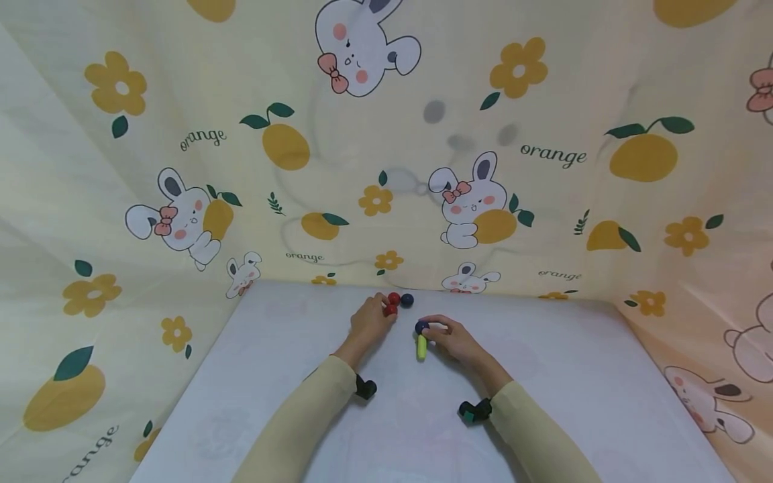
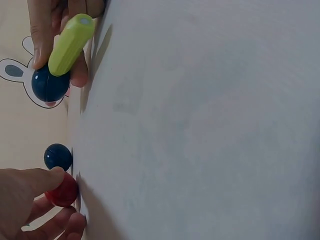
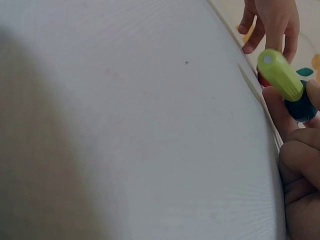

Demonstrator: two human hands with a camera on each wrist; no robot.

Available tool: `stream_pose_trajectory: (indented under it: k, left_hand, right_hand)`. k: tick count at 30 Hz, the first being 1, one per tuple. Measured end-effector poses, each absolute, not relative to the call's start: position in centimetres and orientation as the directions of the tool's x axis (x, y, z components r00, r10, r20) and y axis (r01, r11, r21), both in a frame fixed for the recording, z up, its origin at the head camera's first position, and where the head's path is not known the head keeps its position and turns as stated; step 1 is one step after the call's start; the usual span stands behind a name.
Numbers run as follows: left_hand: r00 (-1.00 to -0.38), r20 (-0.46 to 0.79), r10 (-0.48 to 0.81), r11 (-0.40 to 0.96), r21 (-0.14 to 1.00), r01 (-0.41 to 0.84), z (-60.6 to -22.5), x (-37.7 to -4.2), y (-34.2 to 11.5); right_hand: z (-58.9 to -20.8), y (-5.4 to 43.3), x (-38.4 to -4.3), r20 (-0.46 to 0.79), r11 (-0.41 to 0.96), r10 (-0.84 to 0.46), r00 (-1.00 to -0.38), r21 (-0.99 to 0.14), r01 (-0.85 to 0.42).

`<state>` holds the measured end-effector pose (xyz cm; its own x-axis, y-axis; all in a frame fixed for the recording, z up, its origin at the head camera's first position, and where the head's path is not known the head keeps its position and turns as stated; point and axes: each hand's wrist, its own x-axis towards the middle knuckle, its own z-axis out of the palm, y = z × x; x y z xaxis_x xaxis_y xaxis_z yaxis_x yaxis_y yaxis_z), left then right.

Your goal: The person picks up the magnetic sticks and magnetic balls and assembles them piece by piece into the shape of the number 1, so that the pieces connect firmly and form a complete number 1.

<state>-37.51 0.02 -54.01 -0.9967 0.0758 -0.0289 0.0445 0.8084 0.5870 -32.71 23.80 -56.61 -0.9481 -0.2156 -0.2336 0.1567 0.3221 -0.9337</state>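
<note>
Near the back of the white table my left hand (image 1: 370, 324) has its thumb and fingers around a red ball (image 2: 63, 191). A second red ball (image 1: 394, 298) sits right behind that one, and a dark blue ball (image 1: 407, 300) lies just to its right. My right hand (image 1: 454, 339) pinches another dark blue ball (image 2: 50, 86), with a yellow-green stick-like piece (image 1: 421, 348) against it. That piece points toward me in the head view; its free end stands off the table in the left wrist view. Whether it is fixed to the ball I cannot tell.
The white tabletop (image 1: 417, 429) ends at a patterned cloth (image 1: 362, 134) that hangs behind it and along both sides. Black wrist devices (image 1: 475, 410) sit at the cuffs of both beige sleeves (image 1: 537, 429).
</note>
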Motion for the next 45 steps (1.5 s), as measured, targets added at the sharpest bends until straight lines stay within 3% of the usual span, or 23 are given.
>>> stream_pose_trajectory:
  k: [20,45]
  left_hand:
    - [-0.991,-0.016,0.135,0.772,0.628,0.095,-52.5,-34.0,0.3]
    - [-0.941,-0.018,0.339,0.619,0.757,0.209,-53.4,-30.2,-1.6]
  right_hand:
    - [-56.7,24.1,-33.0,-0.273,0.328,-0.204,-0.940,-0.924,0.197]
    - [-56.4,23.6,-32.9,-0.275,0.362,-0.190,-0.943,-0.912,0.193]
